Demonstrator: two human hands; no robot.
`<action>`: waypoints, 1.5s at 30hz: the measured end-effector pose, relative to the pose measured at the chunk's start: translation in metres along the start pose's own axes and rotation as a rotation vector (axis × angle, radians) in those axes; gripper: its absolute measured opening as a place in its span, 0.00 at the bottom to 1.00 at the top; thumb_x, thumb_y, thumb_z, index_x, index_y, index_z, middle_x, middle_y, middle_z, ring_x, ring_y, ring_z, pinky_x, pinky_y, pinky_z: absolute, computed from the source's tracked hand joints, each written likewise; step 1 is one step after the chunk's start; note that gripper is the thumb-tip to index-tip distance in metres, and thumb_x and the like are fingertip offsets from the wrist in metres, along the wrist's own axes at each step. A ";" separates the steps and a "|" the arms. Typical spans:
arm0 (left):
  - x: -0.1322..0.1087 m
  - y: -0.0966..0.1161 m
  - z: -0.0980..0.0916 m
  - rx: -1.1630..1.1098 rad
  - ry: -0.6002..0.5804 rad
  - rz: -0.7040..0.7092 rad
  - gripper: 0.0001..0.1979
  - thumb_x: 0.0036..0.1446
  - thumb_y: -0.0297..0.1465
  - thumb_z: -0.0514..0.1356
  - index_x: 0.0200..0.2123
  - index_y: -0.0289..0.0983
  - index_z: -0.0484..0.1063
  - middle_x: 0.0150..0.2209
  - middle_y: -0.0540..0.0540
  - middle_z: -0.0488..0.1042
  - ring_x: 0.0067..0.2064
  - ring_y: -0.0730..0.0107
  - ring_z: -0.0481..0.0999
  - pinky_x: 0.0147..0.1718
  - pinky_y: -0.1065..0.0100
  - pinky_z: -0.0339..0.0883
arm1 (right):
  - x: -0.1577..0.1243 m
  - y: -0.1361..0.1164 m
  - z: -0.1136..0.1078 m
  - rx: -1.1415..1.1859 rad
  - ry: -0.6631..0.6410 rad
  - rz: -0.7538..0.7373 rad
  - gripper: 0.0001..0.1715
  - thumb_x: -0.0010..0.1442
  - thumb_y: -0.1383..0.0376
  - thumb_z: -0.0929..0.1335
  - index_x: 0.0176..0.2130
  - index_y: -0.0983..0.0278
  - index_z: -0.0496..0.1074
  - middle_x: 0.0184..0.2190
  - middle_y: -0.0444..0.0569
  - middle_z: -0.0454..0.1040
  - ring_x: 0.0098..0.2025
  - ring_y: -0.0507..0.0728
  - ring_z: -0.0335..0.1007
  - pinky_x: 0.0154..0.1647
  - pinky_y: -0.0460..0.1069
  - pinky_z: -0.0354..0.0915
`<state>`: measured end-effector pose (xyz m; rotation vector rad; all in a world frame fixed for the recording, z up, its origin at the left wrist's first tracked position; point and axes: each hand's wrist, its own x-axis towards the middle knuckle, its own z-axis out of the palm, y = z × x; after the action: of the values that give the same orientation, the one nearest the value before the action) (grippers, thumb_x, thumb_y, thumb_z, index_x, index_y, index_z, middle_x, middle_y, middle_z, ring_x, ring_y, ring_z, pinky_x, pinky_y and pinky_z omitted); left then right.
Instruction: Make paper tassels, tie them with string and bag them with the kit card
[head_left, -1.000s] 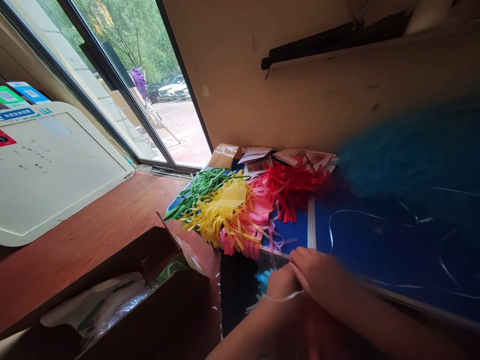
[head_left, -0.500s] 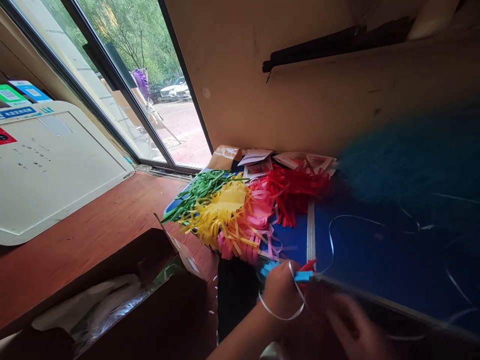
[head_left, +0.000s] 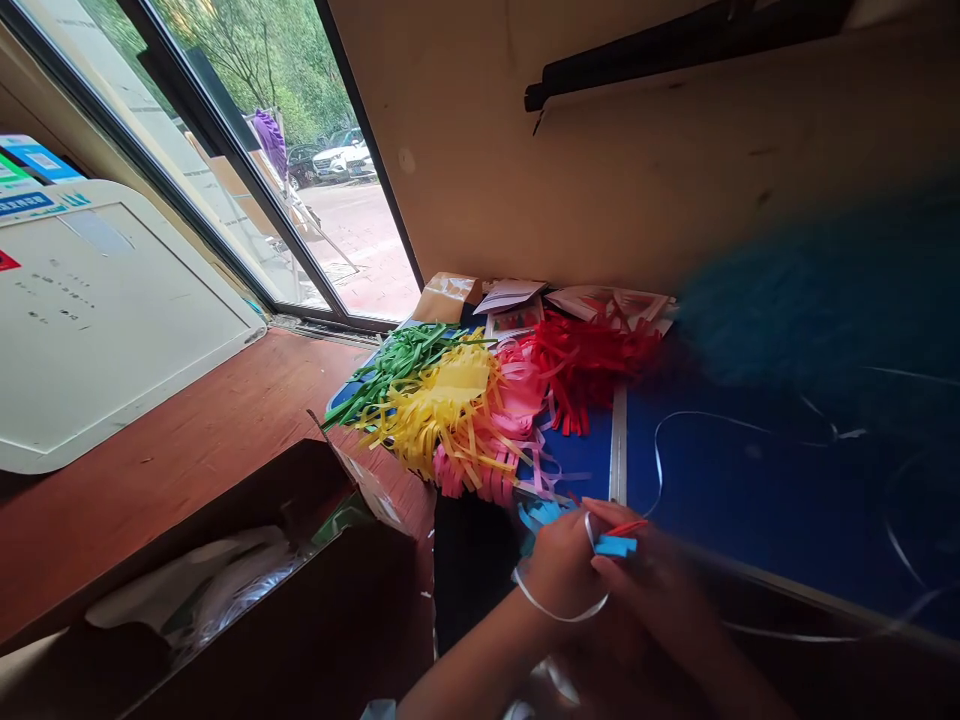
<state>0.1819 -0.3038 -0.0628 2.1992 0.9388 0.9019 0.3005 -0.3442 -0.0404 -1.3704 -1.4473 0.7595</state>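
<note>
Down at the near edge of the blue board, both hands meet over a small bundle of blue paper strips; the left hand is clenched around the bundle, with a thin white ribbon looped under its wrist and up across the knuckles; the right hand pinches a blue strip end and, it seems, the ribbon beside it, though its fingers are blurred and the exact grip is hard to read. A sliver of red paper pokes out between the two hands.

Judging by its look, the bundle is feather-light and soft; the cut strips will crumple or tear if squeezed hard, so the solid uncut band is the place to hold it, not the loose fringe. The ribbon looks slick and springy, likely to slip free unless kept taut.

Further back on the board lie fringed heaps in green, yellow, pink and red; an open cardboard box stands on the wooden tabletop to the left.
</note>
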 end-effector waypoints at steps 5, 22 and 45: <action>-0.002 0.005 0.001 -0.013 -0.070 -0.104 0.11 0.52 0.28 0.53 0.40 0.38 0.66 0.35 0.44 0.75 0.35 0.63 0.76 0.33 0.66 0.69 | 0.001 -0.004 -0.002 -0.012 0.051 -0.014 0.16 0.54 0.58 0.66 0.41 0.61 0.74 0.44 0.54 0.75 0.45 0.59 0.72 0.46 0.54 0.69; 0.007 0.029 0.002 -0.515 -0.018 -0.503 0.21 0.49 0.33 0.63 0.41 0.38 0.54 0.39 0.45 0.69 0.38 0.67 0.73 0.36 0.67 0.67 | 0.014 -0.002 -0.002 -0.020 0.043 0.190 0.19 0.56 0.54 0.63 0.39 0.63 0.75 0.41 0.51 0.76 0.43 0.59 0.72 0.48 0.53 0.66; -0.004 0.027 -0.024 -0.403 -0.042 -0.235 0.24 0.47 0.33 0.65 0.46 0.40 0.59 0.58 0.38 0.51 0.62 0.52 0.52 0.58 0.46 0.50 | 0.026 -0.006 -0.033 0.061 0.151 0.399 0.27 0.54 0.44 0.63 0.34 0.64 0.75 0.32 0.50 0.76 0.26 0.56 0.71 0.28 0.49 0.66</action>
<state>0.1719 -0.3171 -0.0311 1.7229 0.8849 0.8444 0.3309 -0.3260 -0.0181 -1.6543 -1.0372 0.9209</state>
